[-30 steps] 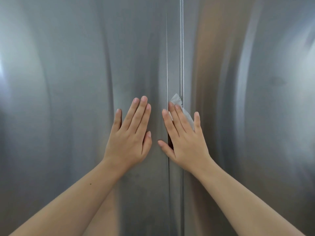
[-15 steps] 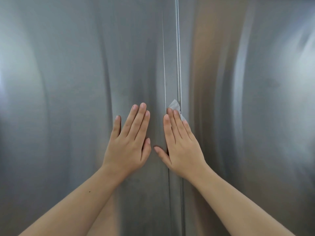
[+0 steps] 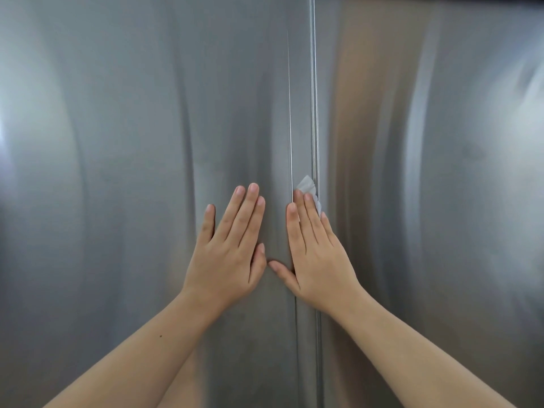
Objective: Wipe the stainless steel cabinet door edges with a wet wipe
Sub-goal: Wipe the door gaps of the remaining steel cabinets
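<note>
Two brushed stainless steel cabinet doors fill the view, the left door [image 3: 132, 142] and the right door [image 3: 426, 172]. Their vertical edges [image 3: 314, 98] meet in a seam just right of centre. My right hand [image 3: 316, 251] lies flat over that seam with straight fingers and presses a white wet wipe [image 3: 307, 185] against the edge. Only the wipe's top corner shows above the fingertips; the rest is hidden under the hand. My left hand [image 3: 232, 251] rests flat on the left door, fingers straight, just left of the seam and close beside the right thumb.
The steel shows soft reflections and bright glare patches at the far left [image 3: 6, 134] and upper right [image 3: 530, 92]. Nothing else stands in front of the doors.
Both hands sit lower in the frame than a second ago. The right hand and wipe have shifted slightly left along the seam, and less of the wipe shows.
</note>
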Motion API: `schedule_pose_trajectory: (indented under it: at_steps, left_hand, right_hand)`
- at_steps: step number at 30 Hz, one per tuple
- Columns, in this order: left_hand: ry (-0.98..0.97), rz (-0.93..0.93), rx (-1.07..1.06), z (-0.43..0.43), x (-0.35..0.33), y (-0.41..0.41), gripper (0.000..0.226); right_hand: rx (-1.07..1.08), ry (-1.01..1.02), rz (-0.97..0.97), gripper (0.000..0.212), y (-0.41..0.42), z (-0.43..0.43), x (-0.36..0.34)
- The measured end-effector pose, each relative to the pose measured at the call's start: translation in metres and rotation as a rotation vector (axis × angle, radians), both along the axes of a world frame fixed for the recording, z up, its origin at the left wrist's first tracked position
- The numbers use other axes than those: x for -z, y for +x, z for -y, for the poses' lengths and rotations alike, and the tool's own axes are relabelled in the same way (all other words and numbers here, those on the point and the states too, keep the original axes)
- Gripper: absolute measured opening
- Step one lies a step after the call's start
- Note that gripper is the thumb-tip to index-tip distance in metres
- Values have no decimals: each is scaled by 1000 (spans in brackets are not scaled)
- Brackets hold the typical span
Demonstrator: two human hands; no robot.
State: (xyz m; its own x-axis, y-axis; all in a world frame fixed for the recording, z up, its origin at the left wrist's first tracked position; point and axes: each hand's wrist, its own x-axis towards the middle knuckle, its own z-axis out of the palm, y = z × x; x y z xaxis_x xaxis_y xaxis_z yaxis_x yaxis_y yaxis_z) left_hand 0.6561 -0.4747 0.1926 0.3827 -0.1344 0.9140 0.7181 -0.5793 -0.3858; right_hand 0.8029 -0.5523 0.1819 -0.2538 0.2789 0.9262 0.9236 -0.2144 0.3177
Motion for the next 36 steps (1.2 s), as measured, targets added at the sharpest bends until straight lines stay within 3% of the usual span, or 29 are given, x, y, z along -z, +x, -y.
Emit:
schedule_pose_trajectory:
  at_steps: [6,12,18,25,31,36]
  left_hand:
    - [-11,-1,8,1,0,0,59]
    - [8,7,13,0,0,0,59]
    - [-11,-3,-1,2,0,0,58]
    - [12,9,14,-1,1,1,58]
    - [2,6,11,0,1,0,59]
    - [8,8,17,0,1,1,58]
  right_hand:
    - [51,1,7,80,-2,-2,22]
    - [-17,25,-13,76,-2,-3,-5]
    - [2,-21,-13,78,-3,0,26]
    - [16,-8,15,76,0,0,3]
    - [15,-46,-31,80,-5,1,38]
    - [7,-41,-25,77,-3,3,12]
